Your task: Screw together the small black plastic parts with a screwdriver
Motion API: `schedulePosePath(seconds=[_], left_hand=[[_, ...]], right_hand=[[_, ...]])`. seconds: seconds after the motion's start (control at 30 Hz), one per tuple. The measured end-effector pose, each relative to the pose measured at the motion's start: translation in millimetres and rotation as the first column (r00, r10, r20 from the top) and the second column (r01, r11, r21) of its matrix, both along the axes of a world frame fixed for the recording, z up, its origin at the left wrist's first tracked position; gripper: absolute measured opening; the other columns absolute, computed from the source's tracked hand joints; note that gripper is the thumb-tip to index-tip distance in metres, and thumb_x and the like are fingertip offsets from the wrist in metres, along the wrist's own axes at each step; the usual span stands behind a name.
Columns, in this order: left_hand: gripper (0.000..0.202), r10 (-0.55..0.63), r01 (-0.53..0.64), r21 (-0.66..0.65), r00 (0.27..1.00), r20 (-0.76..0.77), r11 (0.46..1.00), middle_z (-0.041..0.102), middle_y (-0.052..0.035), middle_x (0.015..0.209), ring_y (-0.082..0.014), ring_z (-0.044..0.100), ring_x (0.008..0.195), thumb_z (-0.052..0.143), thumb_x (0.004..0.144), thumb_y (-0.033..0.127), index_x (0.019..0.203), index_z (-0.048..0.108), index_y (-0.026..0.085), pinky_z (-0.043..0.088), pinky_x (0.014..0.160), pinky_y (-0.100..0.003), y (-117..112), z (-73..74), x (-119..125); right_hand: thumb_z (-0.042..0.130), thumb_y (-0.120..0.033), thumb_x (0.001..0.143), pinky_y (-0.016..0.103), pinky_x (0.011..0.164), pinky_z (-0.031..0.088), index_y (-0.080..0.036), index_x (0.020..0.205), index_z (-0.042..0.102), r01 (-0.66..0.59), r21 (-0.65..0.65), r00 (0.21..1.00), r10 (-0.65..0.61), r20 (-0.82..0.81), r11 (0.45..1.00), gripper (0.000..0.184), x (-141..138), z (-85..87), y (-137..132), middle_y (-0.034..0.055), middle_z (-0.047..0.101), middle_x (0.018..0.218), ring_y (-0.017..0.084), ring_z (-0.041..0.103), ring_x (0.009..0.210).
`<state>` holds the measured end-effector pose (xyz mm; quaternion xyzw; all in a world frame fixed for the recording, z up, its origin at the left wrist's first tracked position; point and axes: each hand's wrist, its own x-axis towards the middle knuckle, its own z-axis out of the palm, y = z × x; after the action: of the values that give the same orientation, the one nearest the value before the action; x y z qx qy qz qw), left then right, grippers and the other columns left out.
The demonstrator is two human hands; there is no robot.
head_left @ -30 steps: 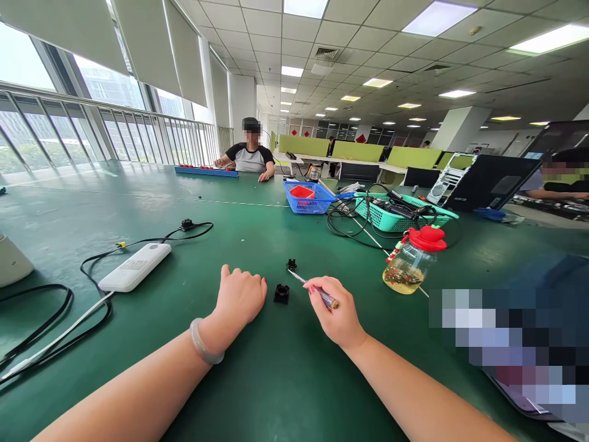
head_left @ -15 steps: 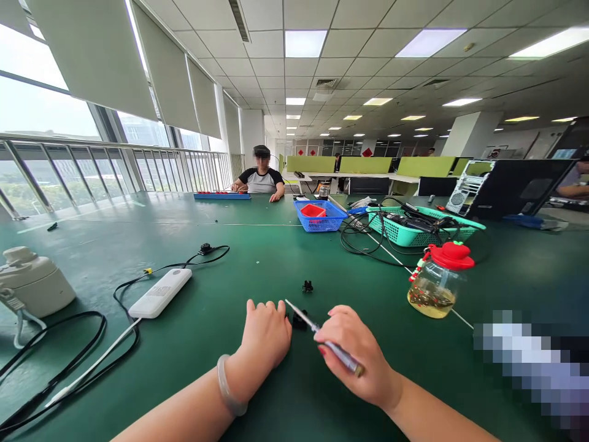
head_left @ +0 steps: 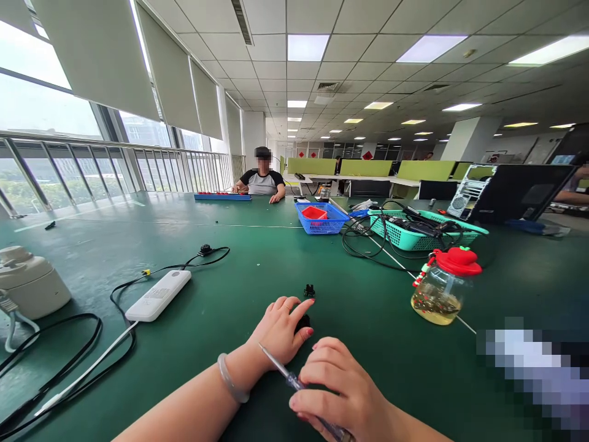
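The left hand [head_left: 278, 331] pinched a small black part [head_left: 302, 321] between thumb and forefinger, on the green table [head_left: 207, 301] close to its near edge. The right hand [head_left: 345, 393] was closed around a small screwdriver [head_left: 281, 371], whose tip pointed over the left wrist. A second black part [head_left: 309, 290] lay just beyond.

Matt green table [head_left: 207, 344], glossy clear glass jar [head_left: 435, 298], black plastic part [head_left: 302, 321].
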<state>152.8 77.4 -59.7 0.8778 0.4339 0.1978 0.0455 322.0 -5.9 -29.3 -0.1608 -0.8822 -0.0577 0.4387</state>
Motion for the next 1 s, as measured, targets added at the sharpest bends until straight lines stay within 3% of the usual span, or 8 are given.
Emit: schedulePosePath(seconds=[0.2, 0.3, 0.47, 0.7, 0.83, 1.0], left_hand=[[0.055, -0.111, 0.112, -0.073, 0.994, 0.014, 0.991, 0.053, -0.0071, 0.13, -0.0256, 0.048, 0.118, 0.049, 0.091, 0.041, 0.143, 0.033, 0.033, 0.042, 0.102, -0.048, -1, 0.0, -1], [0.062, -0.132, 0.133, -0.096, 0.991, 0.018, 0.986, 0.052, -0.0073, 0.133, -0.0255, 0.049, 0.12, 0.051, 0.09, 0.042, 0.146, 0.025, 0.033, 0.042, 0.102, -0.048, -1, -2.0, -2], [0.064, -0.141, 0.141, -0.089, 0.99, 0.012, 0.986, 0.053, -0.0075, 0.133, -0.0262, 0.048, 0.122, 0.052, 0.089, 0.041, 0.146, 0.024, 0.033, 0.041, 0.103, -0.048, -1, -2.7, -3], [0.064, -0.156, 0.154, -0.074, 0.988, -0.015, 0.985, 0.056, -0.0081, 0.129, -0.0271, 0.051, 0.117, 0.054, 0.087, 0.043, 0.145, 0.029, 0.032, 0.042, 0.099, -0.047, 0, -4.8, -1], [0.064, -0.169, 0.168, -0.054, 0.985, -0.021, 0.984, 0.056, -0.0075, 0.13, -0.0269, 0.05, 0.118, 0.054, 0.087, 0.045, 0.145, 0.028, 0.033, 0.042, 0.1, -0.047, 1, -7.7, -2], [0.064, -0.169, 0.166, -0.068, 0.985, -0.031, 0.984, 0.056, -0.0071, 0.13, -0.0266, 0.05, 0.118, 0.055, 0.086, 0.044, 0.144, 0.03, 0.033, 0.042, 0.101, -0.047, 0, -4.5, -2]], right_hand=[[0.057, -0.024, 0.091, 0.034, 0.087, 0.048, -0.025, 0.091, 0.066, 0.01, 0.019, 0.99, -0.013, 0.139, 1.0, 0.008, -8, -6.4, -1, -0.0016, 0.067, 0.081, 0.014, 0.059, 0.079], [0.056, -0.02, 0.093, 0.032, 0.089, 0.046, -0.029, 0.092, 0.067, -0.065, 0.125, 0.981, 0.041, 0.188, 0.99, 0.015, -13, -12.4, -1, -0.0058, 0.067, 0.08, 0.012, 0.059, 0.077], [0.058, -0.02, 0.09, 0.032, 0.09, 0.047, -0.031, 0.101, 0.065, -0.017, 0.155, 0.995, 0.001, 0.098, 0.988, 0.017, -15, -12.1, -3, -0.0053, 0.07, 0.09, 0.012, 0.062, 0.083], [0.052, -0.021, 0.089, 0.036, 0.082, 0.051, -0.023, 0.102, 0.06, 0.089, 0.132, 0.986, -0.069, -0.154, 0.987, 0.015, -5, -7.1, -8, 0.0014, 0.069, 0.081, 0.015, 0.064, 0.072], [0.052, -0.017, 0.085, 0.037, 0.079, 0.051, -0.02, 0.101, 0.06, 0.093, 0.096, 0.98, -0.074, -0.182, 0.991, 0.018, -1, -7.7, -9, 0.0037, 0.068, 0.08, 0.016, 0.064, 0.07], [0.046, -0.024, 0.094, 0.035, 0.079, 0.051, -0.022, 0.099, 0.061, 0.054, 0.136, 0.987, -0.032, -0.159, 0.989, 0.015, -1, -9.1, -6, 0.0022, 0.07, 0.08, 0.014, 0.063, 0.07]])
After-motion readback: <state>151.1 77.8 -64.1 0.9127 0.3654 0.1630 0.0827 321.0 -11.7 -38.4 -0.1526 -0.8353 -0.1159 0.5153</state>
